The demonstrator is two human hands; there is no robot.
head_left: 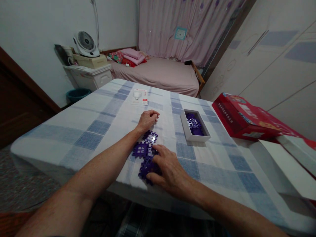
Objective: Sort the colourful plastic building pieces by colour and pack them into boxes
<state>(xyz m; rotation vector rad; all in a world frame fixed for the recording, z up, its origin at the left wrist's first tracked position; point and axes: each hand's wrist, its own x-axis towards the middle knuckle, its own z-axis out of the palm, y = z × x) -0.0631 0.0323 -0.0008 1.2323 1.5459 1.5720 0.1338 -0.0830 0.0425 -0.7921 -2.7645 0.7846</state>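
Several purple plastic panels with notched interlocking edges lie near the front of the table. One panel with a window shape (pixel 140 150) is left of my right hand (pixel 169 166). Between thumb and fingers, my right hand grips the nearest purple panel (pixel 147 167), partly covering it. A further purple panel (pixel 151 136) shows a bright reflection and sits just below my left wrist. Beyond these pieces, my left hand (pixel 147 119) rests on the cloth with its fingers curled in. No object shows in it, though its fingertips are partly hidden.
A white open box (pixel 195 138) holds more purple panels (pixel 194 123) to the right. Farther back lies a printed card (pixel 139 96). A red box (pixel 244 118) and a white box lid (pixel 286 164) occupy the right side. The table wears a checked cloth (pixel 93 125).
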